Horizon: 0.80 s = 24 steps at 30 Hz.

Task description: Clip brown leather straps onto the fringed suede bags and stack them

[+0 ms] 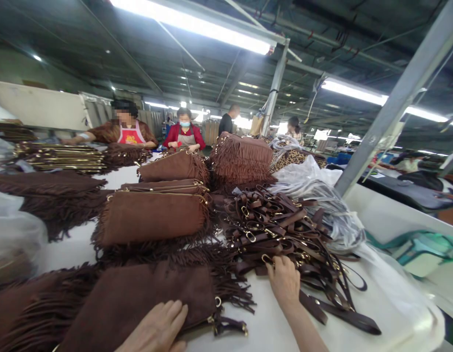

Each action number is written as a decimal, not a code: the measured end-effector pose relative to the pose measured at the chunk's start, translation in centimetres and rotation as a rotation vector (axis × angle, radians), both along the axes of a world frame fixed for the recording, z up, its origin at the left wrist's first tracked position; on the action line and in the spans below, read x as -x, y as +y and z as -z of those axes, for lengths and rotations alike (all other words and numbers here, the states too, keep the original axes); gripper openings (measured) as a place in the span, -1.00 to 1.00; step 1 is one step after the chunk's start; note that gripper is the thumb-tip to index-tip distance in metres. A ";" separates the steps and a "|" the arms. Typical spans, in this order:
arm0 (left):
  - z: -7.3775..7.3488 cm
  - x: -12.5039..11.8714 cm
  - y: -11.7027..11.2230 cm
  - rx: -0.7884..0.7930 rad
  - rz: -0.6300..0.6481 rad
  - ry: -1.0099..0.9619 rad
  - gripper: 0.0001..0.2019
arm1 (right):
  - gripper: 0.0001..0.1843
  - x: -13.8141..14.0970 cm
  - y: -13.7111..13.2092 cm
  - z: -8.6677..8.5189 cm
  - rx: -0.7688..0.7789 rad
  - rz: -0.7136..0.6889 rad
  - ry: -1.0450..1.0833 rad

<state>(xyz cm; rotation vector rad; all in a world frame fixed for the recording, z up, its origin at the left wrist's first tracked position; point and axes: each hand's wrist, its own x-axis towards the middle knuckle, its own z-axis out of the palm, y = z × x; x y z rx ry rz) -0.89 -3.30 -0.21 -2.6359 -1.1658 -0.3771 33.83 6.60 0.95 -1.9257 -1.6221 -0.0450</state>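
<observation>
My left hand [158, 326] lies flat with fingers spread on a brown suede fringed bag [138, 305] at the near edge of the white table [270, 327]. A short strap with a gold clasp [228, 325] hangs off that bag's right corner. My right hand [284, 281] reaches into a heap of dark brown leather straps [281, 230] with gold buckles. Its fingers curl round one strap end with a gold ring, at the heap's near side.
More fringed brown bags [153, 215] are stacked in the middle and at the left. Clear plastic bags [322, 200] lie right of the straps. A slanted metal post [395, 98] rises at the right. Several other people [184, 132] work at the far end.
</observation>
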 end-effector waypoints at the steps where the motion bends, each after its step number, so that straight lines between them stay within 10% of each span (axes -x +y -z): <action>1: 0.0 0.0 0.1 0.004 -0.016 -0.031 -0.59 | -0.72 -0.1 0.2 0.1 0.008 -0.002 0.016; 5: -2.0 -1.5 0.6 0.161 -0.077 -0.354 -0.78 | -0.67 0.6 -1.6 -0.7 0.064 -0.118 0.169; 11: -8.1 -8.6 1.6 0.844 -0.126 -0.892 -0.73 | -0.64 5.0 -7.7 -4.3 0.354 -0.527 0.613; 16: -7.7 -12.3 1.9 1.277 -0.320 -1.094 -0.81 | -0.61 7.6 -10.7 -4.9 0.572 -0.697 0.861; 20: -6.3 -12.3 1.4 1.335 -0.412 -1.188 -0.86 | -0.63 8.0 -11.8 -2.5 0.477 -0.731 0.607; 24: -5.6 -12.0 0.8 1.310 -0.422 -1.189 -0.86 | -0.52 8.4 -12.2 3.8 0.300 -0.635 0.249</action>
